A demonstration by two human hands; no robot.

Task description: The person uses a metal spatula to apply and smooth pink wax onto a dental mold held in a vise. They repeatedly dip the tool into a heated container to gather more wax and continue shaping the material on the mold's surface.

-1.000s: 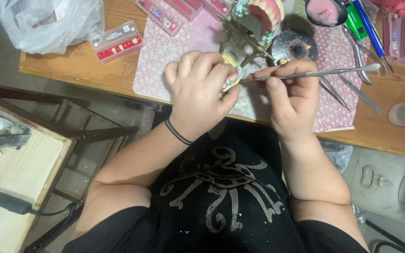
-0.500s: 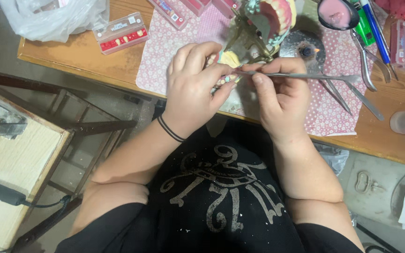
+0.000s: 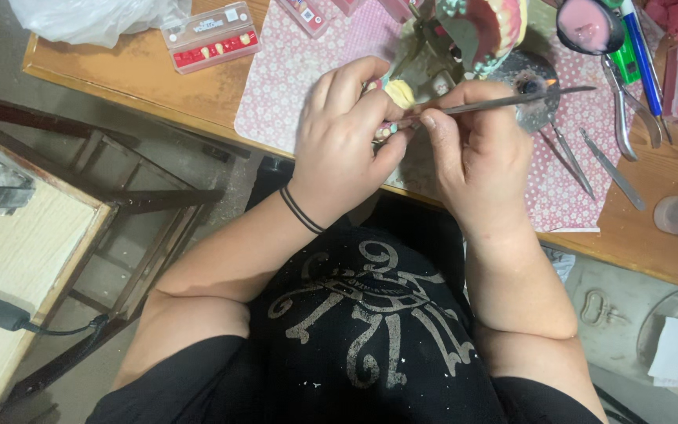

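Note:
My left hand (image 3: 347, 137) is closed around a small yellowish dental model (image 3: 399, 96) with little teeth showing by my thumb. My right hand (image 3: 476, 145) grips a thin metal instrument (image 3: 512, 100) like a pen; its tip meets the model between my two thumbs and its far end points right. Both hands hover over the near edge of a pink patterned mat (image 3: 292, 74) on the wooden table (image 3: 151, 74). A metal articulator with pink and white denture parts (image 3: 472, 31) stands just behind my hands.
A clear box of red tooth cards (image 3: 209, 38) and a plastic bag (image 3: 96, 17) lie at the table's left. Pliers (image 3: 620, 110), metal tools (image 3: 610, 165), a pen (image 3: 643, 55) and a pink-filled round dish (image 3: 586, 25) lie right. A dark stand and pale board (image 3: 17, 235) sit below left.
Both hands have stayed together on the model while the view shifted slightly. The instrument's tip has stayed at the model.

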